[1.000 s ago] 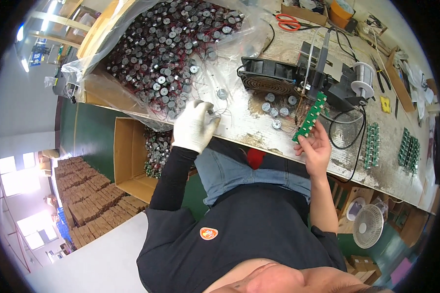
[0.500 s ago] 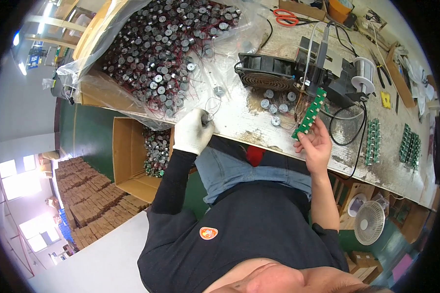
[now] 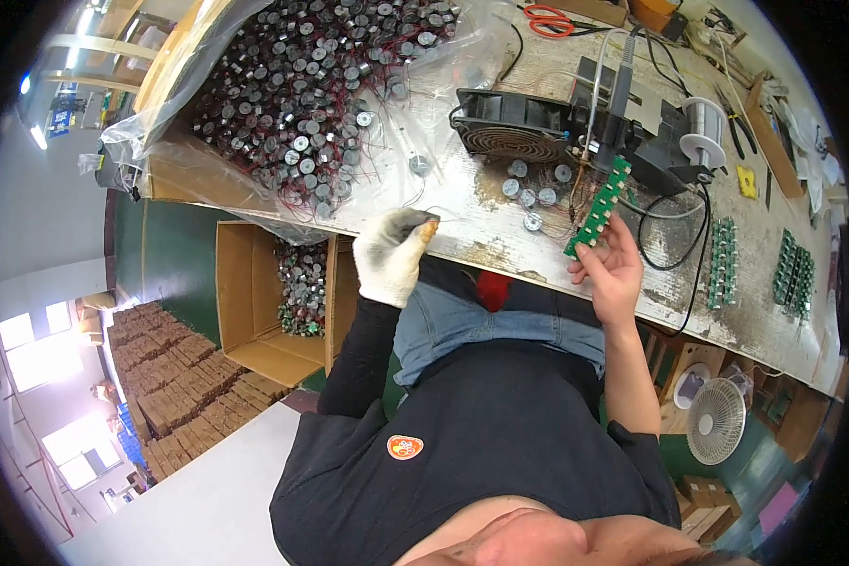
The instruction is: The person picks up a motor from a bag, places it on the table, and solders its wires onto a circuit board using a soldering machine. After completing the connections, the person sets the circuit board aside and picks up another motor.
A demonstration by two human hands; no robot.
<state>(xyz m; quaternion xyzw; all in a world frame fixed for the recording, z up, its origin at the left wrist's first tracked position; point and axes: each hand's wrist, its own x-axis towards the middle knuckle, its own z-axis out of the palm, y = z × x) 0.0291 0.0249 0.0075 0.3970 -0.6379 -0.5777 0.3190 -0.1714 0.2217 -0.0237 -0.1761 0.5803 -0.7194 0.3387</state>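
Note:
My left hand (image 3: 390, 257), in a white glove with a worn thumb tip, is closed in a pinch above the table's front edge. A thin wire shows by its fingertips, and a small round metal motor (image 3: 419, 166) lies just beyond. My bare right hand (image 3: 617, 272) grips the lower end of a narrow green circuit board (image 3: 598, 211), tilted up in front of the soldering gear. Several loose round motors (image 3: 532, 222) with thin wires lie left of the board, below a black fan (image 3: 514, 132).
A plastic-lined box heaped with wired motors (image 3: 302, 123) fills the far left. A soldering stand (image 3: 623, 104) and a solder wire spool (image 3: 703, 127) stand behind the board. Rows of green boards (image 3: 724, 264) lie at right. Below the table is a cardboard carton (image 3: 241, 292).
My left hand has shifted right along the table edge, its thumb side turning up, with the thin wire moving along. My right hand and the circuit board stay nearly in place.

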